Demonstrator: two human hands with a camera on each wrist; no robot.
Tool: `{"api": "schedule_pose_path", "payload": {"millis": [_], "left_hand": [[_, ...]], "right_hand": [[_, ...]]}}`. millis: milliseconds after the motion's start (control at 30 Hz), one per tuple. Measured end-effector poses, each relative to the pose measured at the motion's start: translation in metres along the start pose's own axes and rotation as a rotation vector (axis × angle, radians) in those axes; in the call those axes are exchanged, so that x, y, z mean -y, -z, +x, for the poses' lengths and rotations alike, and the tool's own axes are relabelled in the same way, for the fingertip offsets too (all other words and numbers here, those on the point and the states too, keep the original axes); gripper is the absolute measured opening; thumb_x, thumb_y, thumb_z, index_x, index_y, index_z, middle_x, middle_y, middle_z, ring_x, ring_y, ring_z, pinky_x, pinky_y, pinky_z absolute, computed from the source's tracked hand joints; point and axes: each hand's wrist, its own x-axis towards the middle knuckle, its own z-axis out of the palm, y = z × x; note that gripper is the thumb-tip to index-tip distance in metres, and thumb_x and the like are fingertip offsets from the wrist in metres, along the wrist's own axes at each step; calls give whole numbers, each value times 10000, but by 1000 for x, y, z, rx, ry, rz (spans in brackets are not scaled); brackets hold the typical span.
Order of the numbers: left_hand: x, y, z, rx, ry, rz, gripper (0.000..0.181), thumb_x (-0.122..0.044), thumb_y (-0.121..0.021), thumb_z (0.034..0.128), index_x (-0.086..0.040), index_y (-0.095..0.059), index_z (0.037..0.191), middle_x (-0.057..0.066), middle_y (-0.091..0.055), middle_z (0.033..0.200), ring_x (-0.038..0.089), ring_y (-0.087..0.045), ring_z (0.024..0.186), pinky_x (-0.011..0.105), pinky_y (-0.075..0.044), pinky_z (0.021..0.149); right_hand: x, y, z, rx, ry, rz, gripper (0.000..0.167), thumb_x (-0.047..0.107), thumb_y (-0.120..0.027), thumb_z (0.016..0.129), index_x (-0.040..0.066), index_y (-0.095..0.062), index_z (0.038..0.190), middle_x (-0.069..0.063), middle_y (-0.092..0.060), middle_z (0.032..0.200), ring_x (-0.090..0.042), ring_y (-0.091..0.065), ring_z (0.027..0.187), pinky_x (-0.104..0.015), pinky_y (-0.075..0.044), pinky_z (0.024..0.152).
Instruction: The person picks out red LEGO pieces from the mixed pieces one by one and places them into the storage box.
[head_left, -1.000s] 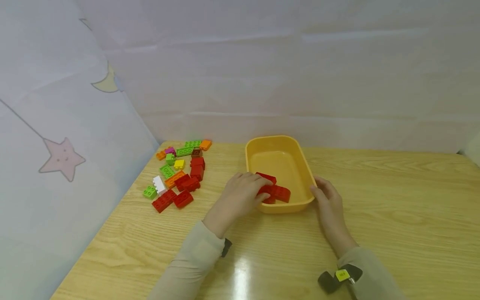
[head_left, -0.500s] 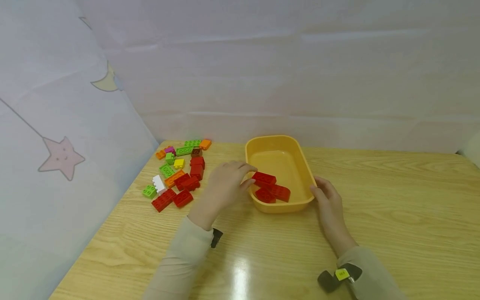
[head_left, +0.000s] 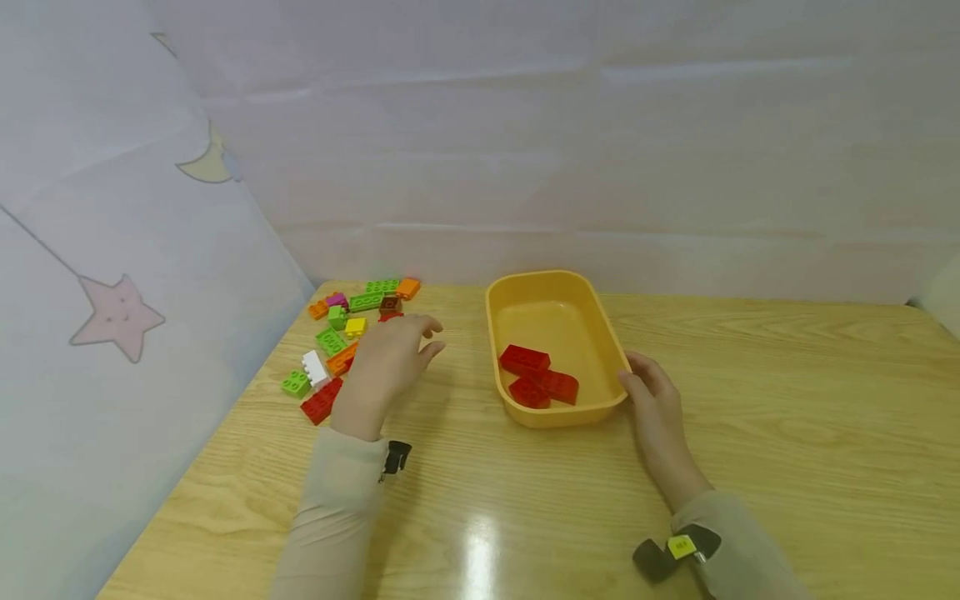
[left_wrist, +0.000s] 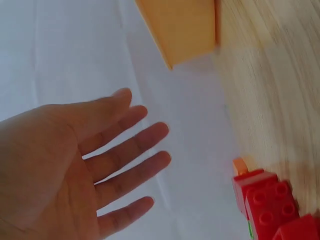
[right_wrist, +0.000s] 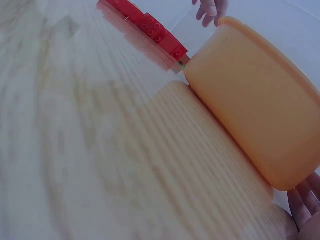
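My left hand (head_left: 386, 367) is over the right side of a pile of toy building bricks, hiding several red ones. In the left wrist view its fingers (left_wrist: 132, 142) are spread and hold nothing; red bricks (left_wrist: 272, 205) lie below and to the right. A yellow plastic bin (head_left: 551, 417) stands mid-table. Inside, at its near left, are three red bricks (head_left: 525, 360), one leaning on the others. With thumb at the rim and fingers along the outer wall, my right hand (head_left: 660, 421) holds the bin's near right corner.
Left of the bin lie loose bricks: a white brick (head_left: 316, 369), a yellow brick (head_left: 356, 327), an orange brick (head_left: 408, 288), a green brick (head_left: 296, 383) and others. A pale sheet (head_left: 525, 167) hangs behind the wooden table (head_left: 810, 417).
My left hand has come out of the bin, uncovering the red bricks inside, and moved left over the brick pile. My right hand and the bin stay in place.
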Motion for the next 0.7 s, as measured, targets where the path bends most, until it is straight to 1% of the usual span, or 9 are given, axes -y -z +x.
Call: {"api": "schedule_pose_path", "payload": {"millis": [133,200,300,367,433,567,700], "left_hand": [[13,1,-2,-17,62,42,294,-267,-685,952,-86,-699,1184,80,-707,1112,281,-668,935,444,-530,783],[20,0,-2,-15,93,68,275,-259,-687,950,-90,-702,1167,95,-704,1098,302,-665,942,464,-525,774],[31,-2,-1,-1,136,66,247,-244,-696,943,-89,-704,1135,112,-703,1071,324,-659,933,480,-525,756],[36,-3,-1,23,169,52,227,-235,-702,938,-90,-702,1113,114,-694,1064,321,-653,907,470,-527,745],[39,-3,-1,48,194,27,216,-211,-701,937,-73,-699,1104,125,-691,1070,324,-648,901,465,-529,762],[40,-3,-4,123,256,-6,234,-186,-698,937,-43,-693,1122,141,-681,1104,323,-643,930,464,-527,813],[42,-4,-7,182,308,-13,271,-218,-704,933,-37,-677,1134,147,-673,1119,321,-644,958,487,-522,839]], "right_hand": [[1,-1,0,3,-5,7,372,166,-475,1042,-4,-517,1369,-103,-534,1325,-71,-500,1112,-119,-400,916],[1,0,1,8,-8,10,378,177,-475,1043,1,-512,1376,-104,-531,1340,-75,-494,1125,-118,-395,921],[1,0,1,4,-9,10,381,180,-479,1042,1,-512,1376,-100,-531,1342,-75,-490,1131,-114,-390,927],[1,0,2,-2,-6,12,377,172,-481,1040,-5,-516,1371,-95,-535,1329,-73,-495,1125,-115,-393,925],[2,0,2,-10,-4,18,373,158,-481,1037,-14,-518,1365,-90,-536,1312,-74,-500,1113,-118,-398,921],[3,1,1,-1,-17,14,383,161,-473,1040,-18,-501,1377,-96,-521,1329,-78,-491,1122,-116,-392,925],[3,1,0,8,-27,-2,395,188,-471,1044,-2,-494,1389,-99,-514,1354,-79,-474,1144,-104,-372,940]]}}
